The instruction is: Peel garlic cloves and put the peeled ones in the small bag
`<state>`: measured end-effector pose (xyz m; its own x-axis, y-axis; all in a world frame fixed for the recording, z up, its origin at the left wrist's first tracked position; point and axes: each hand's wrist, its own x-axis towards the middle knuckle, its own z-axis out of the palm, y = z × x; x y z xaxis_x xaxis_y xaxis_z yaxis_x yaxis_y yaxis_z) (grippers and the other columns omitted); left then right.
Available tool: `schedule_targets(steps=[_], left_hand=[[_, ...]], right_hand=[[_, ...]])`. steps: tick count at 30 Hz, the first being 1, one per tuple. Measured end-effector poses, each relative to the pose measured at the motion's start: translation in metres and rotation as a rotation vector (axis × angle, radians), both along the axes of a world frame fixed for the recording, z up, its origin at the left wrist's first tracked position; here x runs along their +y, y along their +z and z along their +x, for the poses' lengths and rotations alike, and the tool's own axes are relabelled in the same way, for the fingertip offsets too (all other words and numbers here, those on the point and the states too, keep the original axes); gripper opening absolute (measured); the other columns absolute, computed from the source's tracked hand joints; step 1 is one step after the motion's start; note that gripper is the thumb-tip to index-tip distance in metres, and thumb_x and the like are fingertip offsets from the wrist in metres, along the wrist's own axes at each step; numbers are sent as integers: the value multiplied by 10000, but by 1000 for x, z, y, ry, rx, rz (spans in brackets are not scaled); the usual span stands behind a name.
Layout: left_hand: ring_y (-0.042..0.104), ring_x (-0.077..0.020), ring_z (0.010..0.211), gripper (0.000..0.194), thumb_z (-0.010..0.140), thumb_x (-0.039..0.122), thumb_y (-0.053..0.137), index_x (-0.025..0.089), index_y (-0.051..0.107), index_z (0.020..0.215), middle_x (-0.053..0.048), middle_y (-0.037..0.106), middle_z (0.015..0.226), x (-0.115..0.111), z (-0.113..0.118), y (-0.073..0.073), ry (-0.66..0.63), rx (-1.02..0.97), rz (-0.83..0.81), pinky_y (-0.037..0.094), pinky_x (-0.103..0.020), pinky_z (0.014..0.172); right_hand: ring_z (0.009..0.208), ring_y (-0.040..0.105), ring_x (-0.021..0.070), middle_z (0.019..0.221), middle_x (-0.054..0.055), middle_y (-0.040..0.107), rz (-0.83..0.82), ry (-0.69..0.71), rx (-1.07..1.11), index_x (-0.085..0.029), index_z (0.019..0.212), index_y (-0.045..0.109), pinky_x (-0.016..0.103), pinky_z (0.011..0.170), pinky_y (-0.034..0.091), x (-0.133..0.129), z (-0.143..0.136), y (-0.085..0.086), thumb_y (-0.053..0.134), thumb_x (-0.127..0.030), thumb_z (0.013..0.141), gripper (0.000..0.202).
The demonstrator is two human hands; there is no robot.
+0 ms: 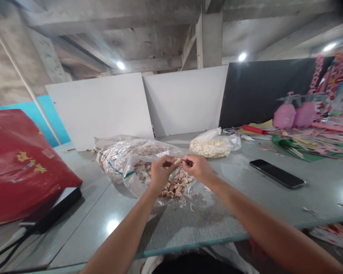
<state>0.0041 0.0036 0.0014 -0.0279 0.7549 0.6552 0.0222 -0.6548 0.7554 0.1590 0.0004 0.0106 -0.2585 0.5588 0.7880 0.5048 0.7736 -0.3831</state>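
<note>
Cream-white garlic clove (177, 161) clamped in my left fingers (167, 159), long axis slanting crosswise, one end towards my right fingers (192, 157), those pinched together, on what I cannot tell, brown-skinned cloves (174, 187) heaped below both.

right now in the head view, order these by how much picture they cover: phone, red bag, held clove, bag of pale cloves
1. Red bag, easily largest, even cut off by the left edge
2. Bag of pale cloves
3. Phone
4. Held clove, clearly smallest
</note>
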Motion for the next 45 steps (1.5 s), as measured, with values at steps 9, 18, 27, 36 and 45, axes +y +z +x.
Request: schedule_targets(steps=[9, 18, 27, 36, 45], left_hand=[[554, -92, 500, 318, 512, 269, 771, 132, 579, 727, -17, 665, 658, 3, 1, 4, -98, -152, -97, 474, -231, 510], [552, -78, 509, 257, 559, 253, 751, 133, 634, 754, 7, 644, 653, 3, -1, 3, -107, -171, -105, 469, -223, 526], [604, -117, 630, 317, 569, 281, 749, 135, 652, 833, -31, 685, 786, -2, 1, 6, -185, -196, -137, 516, -255, 589], [619, -128, 664, 196, 590, 255, 741, 141, 658, 726, -41, 676, 888, -5, 0, 6, -239, -164, -120, 525, -264, 599], [585, -96, 536, 231, 613, 284, 728, 127, 634, 755, -5, 648, 648, -2, 0, 6, -181, -104, -139, 496, -224, 553]], right_hand=[[555, 457, 93, 617, -2, 552, 23, 54, 78, -169, 729, 614, 201, 537, 351, -5, 4, 7, 455, -226, 781, 177], [638, 591, 124, 713, 22, 647, -121, 162, 159, -175, 956, 636, 216, 585, 447, 0, 4, 2, 499, -365, 819, 272], [704, 614, 130, 826, 39, 662, -50, 144, 136, -190, 938, 633, 215, 612, 485, -2, 3, 3, 545, -322, 793, 215], [689, 583, 106, 819, 30, 620, 50, 137, 137, -192, 900, 599, 186, 578, 471, -2, 6, 5, 502, -228, 807, 140], [645, 610, 119, 803, 32, 647, -127, 191, 288, -194, 986, 607, 217, 558, 500, 5, 4, -3, 538, -346, 799, 250]])
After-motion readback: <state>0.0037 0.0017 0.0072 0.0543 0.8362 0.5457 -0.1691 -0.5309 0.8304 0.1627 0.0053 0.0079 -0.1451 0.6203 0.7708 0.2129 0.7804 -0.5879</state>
